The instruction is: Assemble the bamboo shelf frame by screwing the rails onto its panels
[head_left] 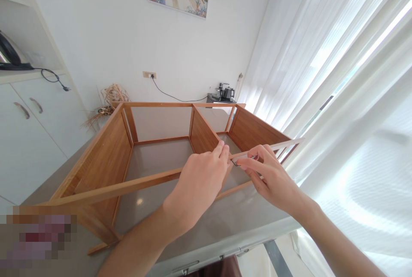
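A wooden shelf frame point(128, 186) with brown side panels and a middle panel point(203, 129) lies on a glossy grey table point(206, 230). My left hand point(201, 178) is closed over the front rail where it meets the middle panel, hiding part of that joint. Just to its right, my right hand point(267, 172) pinches a small bent metal hex key point(235, 163), whose tip is at the joint. The fingers cover the rest of the key.
Dried stalks point(114, 94) stand behind the frame's left end. An electric kettle point(228, 92) is at the back right, near a white curtain point(360, 131). White cabinets point(28, 140) line the left side. A pixelated patch covers the lower left corner.
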{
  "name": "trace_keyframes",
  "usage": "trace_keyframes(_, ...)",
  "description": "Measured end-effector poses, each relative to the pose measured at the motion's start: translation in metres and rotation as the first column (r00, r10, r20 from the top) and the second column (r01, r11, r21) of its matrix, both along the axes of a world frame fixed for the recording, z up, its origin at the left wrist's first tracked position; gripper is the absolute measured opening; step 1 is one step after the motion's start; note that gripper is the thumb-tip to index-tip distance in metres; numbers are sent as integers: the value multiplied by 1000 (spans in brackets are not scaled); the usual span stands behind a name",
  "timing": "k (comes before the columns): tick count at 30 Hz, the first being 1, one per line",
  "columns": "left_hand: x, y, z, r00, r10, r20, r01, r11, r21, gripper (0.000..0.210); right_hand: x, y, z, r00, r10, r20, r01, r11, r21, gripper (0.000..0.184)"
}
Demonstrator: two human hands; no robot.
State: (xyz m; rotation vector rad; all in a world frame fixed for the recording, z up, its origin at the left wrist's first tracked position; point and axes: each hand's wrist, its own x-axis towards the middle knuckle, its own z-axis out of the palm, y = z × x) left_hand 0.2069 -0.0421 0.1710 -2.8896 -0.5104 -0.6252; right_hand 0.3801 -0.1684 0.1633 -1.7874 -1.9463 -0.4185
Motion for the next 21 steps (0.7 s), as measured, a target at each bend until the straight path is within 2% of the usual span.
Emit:
trace_keyframes(12, -1, -2, 0, 1000, 9, -3, -9, 1000, 10, 41, 2, 0, 13, 998, 32, 56, -31, 999, -21, 27)
trace_keyframes(21, -1, -1, -1, 1000, 8, -7, -8, 1000, 13, 41, 4, -2, 8, 994, -2, -110, -9, 995, -100, 23)
